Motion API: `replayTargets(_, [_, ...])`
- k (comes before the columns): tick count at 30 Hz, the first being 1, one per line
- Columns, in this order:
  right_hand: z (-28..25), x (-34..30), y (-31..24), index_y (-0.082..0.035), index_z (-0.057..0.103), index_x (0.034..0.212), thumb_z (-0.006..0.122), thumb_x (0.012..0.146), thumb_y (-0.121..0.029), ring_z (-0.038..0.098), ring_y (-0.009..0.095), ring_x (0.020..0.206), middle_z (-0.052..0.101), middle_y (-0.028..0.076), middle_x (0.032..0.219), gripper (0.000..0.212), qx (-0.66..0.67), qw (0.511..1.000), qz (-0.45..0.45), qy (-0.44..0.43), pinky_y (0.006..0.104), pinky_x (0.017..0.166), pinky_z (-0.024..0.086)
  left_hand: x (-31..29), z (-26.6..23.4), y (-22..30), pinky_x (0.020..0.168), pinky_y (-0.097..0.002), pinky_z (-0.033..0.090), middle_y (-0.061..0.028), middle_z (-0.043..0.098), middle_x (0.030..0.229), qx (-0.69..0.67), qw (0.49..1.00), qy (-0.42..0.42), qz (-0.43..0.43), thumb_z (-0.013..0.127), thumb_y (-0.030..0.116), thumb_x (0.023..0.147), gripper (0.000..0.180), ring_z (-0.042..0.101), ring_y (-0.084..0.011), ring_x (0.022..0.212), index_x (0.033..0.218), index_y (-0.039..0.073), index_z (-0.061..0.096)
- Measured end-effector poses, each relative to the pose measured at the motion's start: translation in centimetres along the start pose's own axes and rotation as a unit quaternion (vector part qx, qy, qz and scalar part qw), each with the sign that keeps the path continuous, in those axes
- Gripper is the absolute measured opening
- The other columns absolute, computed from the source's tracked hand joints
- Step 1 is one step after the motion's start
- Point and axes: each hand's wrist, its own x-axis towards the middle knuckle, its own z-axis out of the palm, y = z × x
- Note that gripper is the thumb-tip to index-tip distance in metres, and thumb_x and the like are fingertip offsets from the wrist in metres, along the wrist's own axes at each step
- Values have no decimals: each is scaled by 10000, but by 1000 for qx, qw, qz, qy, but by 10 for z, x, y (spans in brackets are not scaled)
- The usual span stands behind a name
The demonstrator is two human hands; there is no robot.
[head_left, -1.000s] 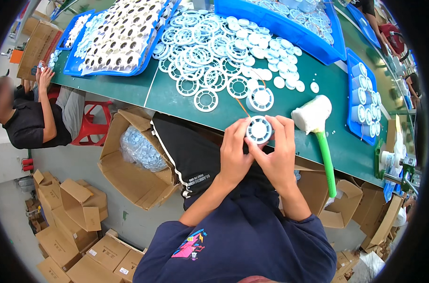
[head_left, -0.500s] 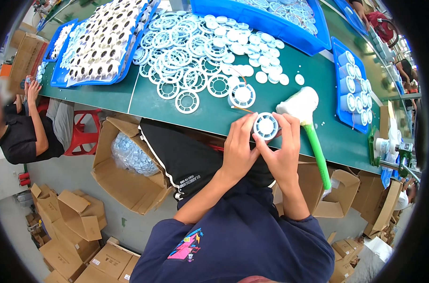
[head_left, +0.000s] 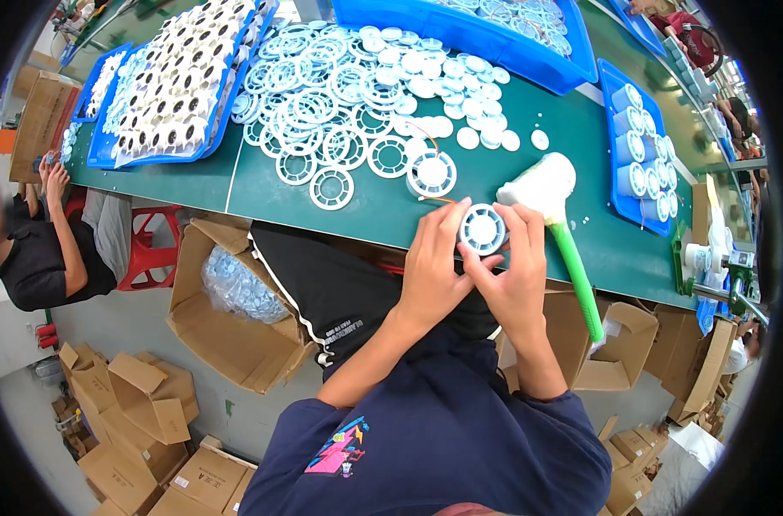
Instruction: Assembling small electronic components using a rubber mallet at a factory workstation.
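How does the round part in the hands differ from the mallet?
The round part is held between the left hand and right hand; the mallet lies on the green bench. The round part is compact with a spoked face; the mallet is longer, with a green handle. Both show white: the part's face, the mallet's head.

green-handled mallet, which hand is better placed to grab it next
Probably the right hand: it is nearer the mallet than the left hand. Both hold the white round part.
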Motion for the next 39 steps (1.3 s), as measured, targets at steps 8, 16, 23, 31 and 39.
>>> replayTargets(8, [1,-1,-2,29,610,1248,892,739,-128,639,358,1022,560,183,1200,602,3,1000,21,10,413,827,548,-4,5,-4,924,-475,536,-216,603,1297,7,1000,14,15,894,152,784,787,614,-415,1126,1461,16,517])
replayTargets(16, [1,0,-4,27,613,1246,891,747,-131,644,357,1020,570,190,1204,593,6,999,36,9,412,819,551,-2,4,1,920,-469,541,-214,608,1300,-2,999,26,23,891,164,794,770,618,-412,1129,1453,14,522])
replayTargets(23, [-27,0,19,-9,608,1324,741,854,-14,571,391,1168,585,187,1270,488,-104,992,2,76,488,1007,464,-2,3,7,951,-456,532,-217,598,1318,-12,1000,3,-14,877,202,835,732,609,-398,1158,1443,-5,525])
replayTargets(31, [-43,5,56,-73,529,1458,740,931,-65,643,412,1074,572,194,1285,568,-188,981,16,44,438,861,545,12,11,10,1021,-448,505,-235,593,1335,-47,997,-41,-36,845,178,872,686,613,-407,1203,1447,-17,527])
replayTargets(39, [-83,13,86,-10,512,1459,730,1012,-256,684,186,922,730,106,1090,555,85,976,200,13,332,782,543,22,21,4,1045,-445,483,-222,566,1374,-75,994,-76,-21,785,203,935,674,587,-394,1239,1494,-15,478])
